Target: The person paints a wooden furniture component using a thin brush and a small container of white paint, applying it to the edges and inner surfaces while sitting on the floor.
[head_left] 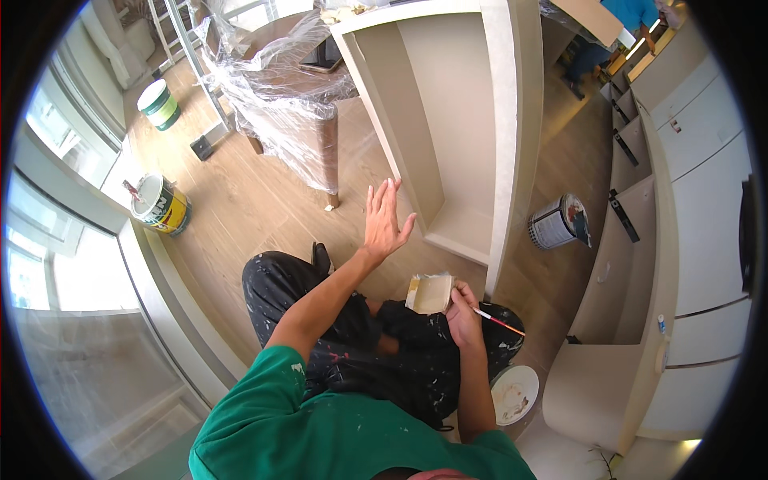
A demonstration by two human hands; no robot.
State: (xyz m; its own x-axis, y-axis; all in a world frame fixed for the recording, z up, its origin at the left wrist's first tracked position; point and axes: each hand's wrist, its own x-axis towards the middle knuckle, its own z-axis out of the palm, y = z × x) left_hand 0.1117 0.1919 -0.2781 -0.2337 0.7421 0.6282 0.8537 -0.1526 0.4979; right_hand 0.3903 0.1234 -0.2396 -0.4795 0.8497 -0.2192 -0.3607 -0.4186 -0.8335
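My left hand (386, 218) is raised with its fingers stretched out, beside the front edge of a tall beige cabinet frame (512, 152). It holds nothing, and I cannot tell whether the fingertips touch the edge. In my right hand (464, 317), above my right knee, is a small shallow beige tray (430, 294), worn and stained along one side. A thin stick with a white and red handle (496, 320), like a fine paintbrush, sticks out from the same hand over my paint-spotted dark trousers. Its far tip is not clear.
By my right knee stands a white tub (514, 395) with residue inside. A paint can (554, 224) sits right of the cabinet; two more, a yellow-black can (162, 205) and a green-white bucket (158, 106), stand at left. Plastic-wrapped furniture (280, 112) and a ladder (186, 48) are behind. Someone in blue (628, 12) is far right.
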